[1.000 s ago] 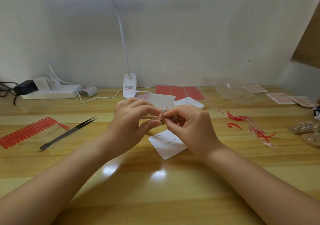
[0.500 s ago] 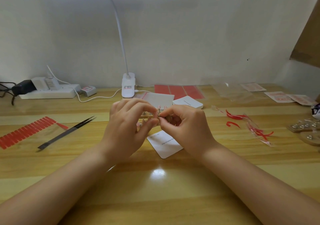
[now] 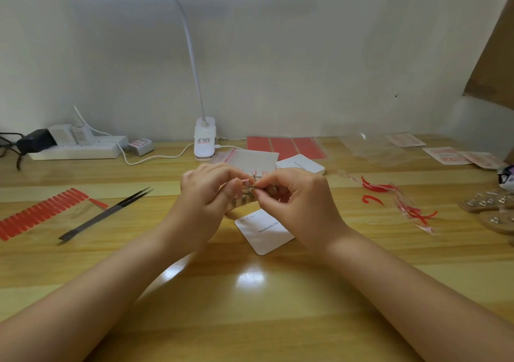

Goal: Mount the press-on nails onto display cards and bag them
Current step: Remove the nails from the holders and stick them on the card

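My left hand [image 3: 207, 194] and my right hand [image 3: 299, 200] meet above the middle of the desk. Between their fingertips they pinch a small strip carrying press-on nails [image 3: 246, 194]; most of it is hidden by my fingers. A white display card [image 3: 262, 235] printed "Handmade Nail" lies flat on the desk just under my right hand. A stack of white cards [image 3: 301, 164] sits behind my hands. Clear bags [image 3: 370, 147] lie at the back right.
Black tweezers [image 3: 108, 212] and a strip of red adhesive tabs [image 3: 41, 212] lie at the left. Red sheets [image 3: 286, 146], a lamp base [image 3: 205, 140] and a power strip [image 3: 75, 150] line the back. Peeled red backing scraps [image 3: 400, 200] and wooden nail holders [image 3: 489, 203] are at the right.
Both hands stay together over the card, shifting slightly; my fingers work the strip of nails between them. The view has tilted down a little.
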Demonstrator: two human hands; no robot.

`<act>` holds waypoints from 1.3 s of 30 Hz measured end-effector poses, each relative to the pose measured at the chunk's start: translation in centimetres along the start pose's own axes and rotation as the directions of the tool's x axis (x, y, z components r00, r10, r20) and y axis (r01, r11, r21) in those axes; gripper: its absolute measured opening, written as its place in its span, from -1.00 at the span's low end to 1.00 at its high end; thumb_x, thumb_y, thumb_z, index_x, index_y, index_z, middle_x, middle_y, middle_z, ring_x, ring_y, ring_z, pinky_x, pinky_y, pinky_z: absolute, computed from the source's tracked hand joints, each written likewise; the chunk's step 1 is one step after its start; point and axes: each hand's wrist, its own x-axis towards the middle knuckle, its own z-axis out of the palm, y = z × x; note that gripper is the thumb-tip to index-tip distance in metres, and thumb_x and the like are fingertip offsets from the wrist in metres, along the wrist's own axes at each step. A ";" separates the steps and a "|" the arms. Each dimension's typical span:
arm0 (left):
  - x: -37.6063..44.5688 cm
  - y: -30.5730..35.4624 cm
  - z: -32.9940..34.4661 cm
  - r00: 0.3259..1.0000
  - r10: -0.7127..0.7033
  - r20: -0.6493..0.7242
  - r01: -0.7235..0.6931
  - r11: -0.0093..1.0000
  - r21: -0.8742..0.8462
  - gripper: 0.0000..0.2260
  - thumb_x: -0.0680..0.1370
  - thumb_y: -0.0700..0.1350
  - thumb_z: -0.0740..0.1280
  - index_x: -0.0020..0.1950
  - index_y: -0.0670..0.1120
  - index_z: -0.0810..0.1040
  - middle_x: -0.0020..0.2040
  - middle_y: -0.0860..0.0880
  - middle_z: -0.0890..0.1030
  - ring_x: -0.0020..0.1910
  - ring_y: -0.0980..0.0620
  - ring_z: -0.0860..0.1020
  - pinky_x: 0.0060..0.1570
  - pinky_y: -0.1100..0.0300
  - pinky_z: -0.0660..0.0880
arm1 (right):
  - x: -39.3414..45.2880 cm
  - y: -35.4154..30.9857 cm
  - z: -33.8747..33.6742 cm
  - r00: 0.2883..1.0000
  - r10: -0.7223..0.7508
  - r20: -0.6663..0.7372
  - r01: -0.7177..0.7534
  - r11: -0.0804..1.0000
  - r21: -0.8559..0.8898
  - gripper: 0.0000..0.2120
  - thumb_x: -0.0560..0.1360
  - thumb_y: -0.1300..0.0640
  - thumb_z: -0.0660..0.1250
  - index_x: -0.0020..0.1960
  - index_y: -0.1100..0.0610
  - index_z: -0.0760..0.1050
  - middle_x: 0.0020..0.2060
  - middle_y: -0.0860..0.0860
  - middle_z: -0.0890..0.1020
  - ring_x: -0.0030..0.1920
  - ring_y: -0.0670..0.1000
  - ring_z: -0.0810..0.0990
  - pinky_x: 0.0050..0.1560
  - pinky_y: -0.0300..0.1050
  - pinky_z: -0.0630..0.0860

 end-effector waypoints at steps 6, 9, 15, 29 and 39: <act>-0.1 0.5 -0.3 0.999 -0.033 0.034 0.033 0.999 -0.023 -0.87 0.46 0.07 0.25 -0.06 0.16 0.57 -0.04 0.19 0.60 0.09 0.24 0.43 0.29 -0.08 0.24 | -0.1 -0.2 -0.1 1.000 0.006 -0.001 -0.006 0.999 -0.040 -0.94 0.39 0.31 0.46 -0.19 0.18 0.66 -0.40 -0.04 0.59 -0.35 -0.07 0.50 -0.29 -0.14 0.49; -0.1 0.8 -0.6 0.999 0.010 -0.034 -0.008 0.999 0.051 -0.81 0.43 0.11 0.33 0.02 0.15 0.55 -0.01 0.22 0.58 0.06 0.22 0.48 0.27 -0.10 0.27 | -0.2 -0.6 0.0 1.000 -0.006 0.009 0.006 0.999 -0.046 -0.96 0.40 0.28 0.46 -0.20 0.17 0.66 -0.41 -0.04 0.58 -0.35 -0.07 0.49 -0.29 -0.12 0.48; 0.1 0.7 -0.8 0.980 0.194 -0.040 -0.174 0.941 0.289 -0.89 0.49 0.02 0.37 -0.11 0.03 0.65 -0.10 0.14 0.63 -0.02 0.01 0.58 0.12 -0.05 0.31 | -0.1 -0.7 -0.1 1.000 0.000 0.012 0.000 0.999 -0.051 -0.95 0.39 0.30 0.46 -0.20 0.18 0.66 -0.40 -0.02 0.59 -0.35 -0.05 0.50 -0.28 -0.07 0.49; -0.1 0.1 -0.2 0.983 0.176 -0.045 -0.139 0.889 0.435 -0.73 0.56 -0.01 0.12 -0.10 -0.04 0.59 -0.19 0.12 0.62 -0.09 -0.03 0.56 0.08 0.14 0.17 | 0.0 -0.4 0.2 1.000 -0.007 0.024 0.008 0.998 -0.055 -0.93 0.39 0.32 0.46 -0.20 0.18 0.66 -0.41 -0.01 0.60 -0.36 -0.05 0.53 -0.27 -0.06 0.51; -0.1 0.1 0.4 0.988 0.066 -0.142 -0.020 0.953 0.303 -0.82 0.56 -0.07 0.21 -0.09 -0.01 0.62 -0.22 0.16 0.61 -0.09 0.02 0.55 0.05 0.12 0.20 | 0.1 -0.6 0.3 0.999 0.029 0.017 -0.028 0.999 -0.047 -0.94 0.40 0.31 0.46 -0.18 0.18 0.67 -0.39 0.00 0.63 -0.34 -0.05 0.55 -0.25 -0.03 0.53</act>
